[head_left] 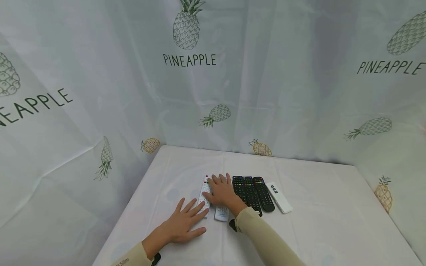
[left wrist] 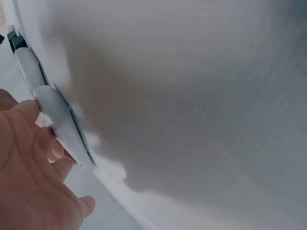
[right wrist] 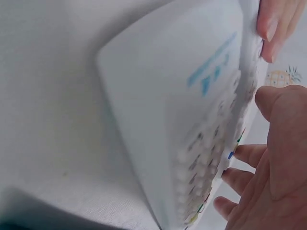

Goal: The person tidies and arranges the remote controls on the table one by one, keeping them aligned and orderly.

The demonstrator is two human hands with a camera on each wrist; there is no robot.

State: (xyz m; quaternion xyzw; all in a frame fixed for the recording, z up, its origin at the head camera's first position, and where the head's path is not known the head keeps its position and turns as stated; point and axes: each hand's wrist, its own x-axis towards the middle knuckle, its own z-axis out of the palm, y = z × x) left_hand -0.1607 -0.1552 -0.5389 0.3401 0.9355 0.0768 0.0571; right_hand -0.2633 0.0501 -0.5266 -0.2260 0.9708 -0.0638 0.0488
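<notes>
A white remote control point(head_left: 204, 193) with red buttons lies leftmost in a row on the table. My left hand point(head_left: 181, 224), fingers spread and straight, touches its lower left edge with the fingertips. Just right of it lies a second pale remote point(head_left: 221, 213) with blue markings near its lower end, mostly covered by my right hand point(head_left: 221, 192). That hand rests with extended fingers over the upper parts of both pale remotes, its thumb towards the left one. In the right wrist view, the fingertips point(right wrist: 237, 179) touch the buttons of the pale remotes.
Right of the right hand lie black remotes point(head_left: 250, 192), then a thicker black remote point(head_left: 264, 193) with rounded ends and a slim white remote point(head_left: 279, 197) set at a slant. A white cloth covers the table point(head_left: 319, 214). Pineapple-print curtains point(head_left: 283, 81) hang behind and beside it.
</notes>
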